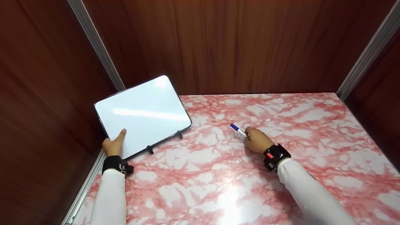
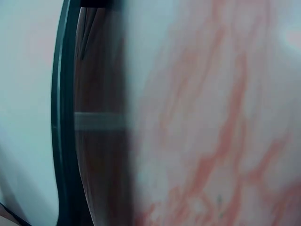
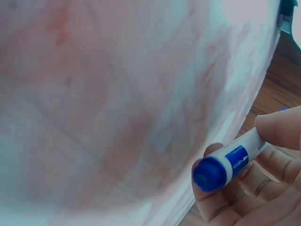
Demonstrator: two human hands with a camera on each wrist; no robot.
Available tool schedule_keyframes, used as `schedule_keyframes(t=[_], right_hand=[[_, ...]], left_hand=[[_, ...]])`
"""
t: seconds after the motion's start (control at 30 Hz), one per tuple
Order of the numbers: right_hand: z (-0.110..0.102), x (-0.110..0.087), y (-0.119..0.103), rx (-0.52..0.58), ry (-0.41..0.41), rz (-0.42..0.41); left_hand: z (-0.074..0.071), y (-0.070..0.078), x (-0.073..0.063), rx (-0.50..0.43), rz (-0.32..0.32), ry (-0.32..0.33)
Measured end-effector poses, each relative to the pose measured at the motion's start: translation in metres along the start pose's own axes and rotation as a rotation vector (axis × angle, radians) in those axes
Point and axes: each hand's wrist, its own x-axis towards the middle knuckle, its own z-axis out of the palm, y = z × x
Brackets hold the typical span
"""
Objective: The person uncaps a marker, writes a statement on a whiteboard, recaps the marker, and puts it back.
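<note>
A white whiteboard (image 1: 147,109) with a dark frame and small black feet along its lower edge is tilted up at the table's left side. My left hand (image 1: 115,145) grips its lower left edge, the thumb lying on the white face. In the left wrist view the dark frame (image 2: 66,117) runs upright beside the table top; the fingers are hardly visible there. My right hand (image 1: 258,140) holds a white marker (image 1: 242,132) with a blue cap, above the table. The right wrist view shows the marker's blue end (image 3: 209,175) between thumb and curled fingers.
The table (image 1: 200,184) has a red and white marbled top. Dark wood panels (image 1: 218,47) stand behind it and at both sides, with metal strips (image 1: 100,53) at the corners. A bright reflection lies near the front.
</note>
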Motion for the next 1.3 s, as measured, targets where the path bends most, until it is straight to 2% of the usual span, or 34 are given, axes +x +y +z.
schedule_keyframes(t=[0.23, 0.37, 0.5, 0.7, 0.97, 1.13, 1.3], right_hand=[[-0.011, -0.018, 0.003, 0.082, 0.023, 0.003], [-0.017, -0.028, 0.007, 0.122, 0.054, -0.016], [-0.023, -0.038, 0.011, 0.154, 0.122, -0.022], [-0.032, -0.049, 0.017, 0.202, 0.251, 0.039], [-0.045, -0.059, 0.022, 0.243, 0.358, 0.095], [-0.051, -0.064, 0.022, 0.26, 0.382, 0.104], [-0.054, -0.072, 0.022, 0.269, 0.403, 0.099]], left_hand=[[0.029, 0.008, -0.009, -0.03, 0.065, -0.03], [0.045, 0.015, -0.019, -0.002, 0.042, -0.073], [0.06, 0.021, -0.028, 0.039, 0.018, -0.124], [0.088, 0.03, -0.043, 0.048, 0.057, -0.156], [0.128, 0.047, -0.074, 0.01, 0.073, -0.256], [0.154, 0.056, -0.097, -0.009, 0.119, -0.298], [0.173, 0.062, -0.123, -0.001, 0.141, -0.332]])
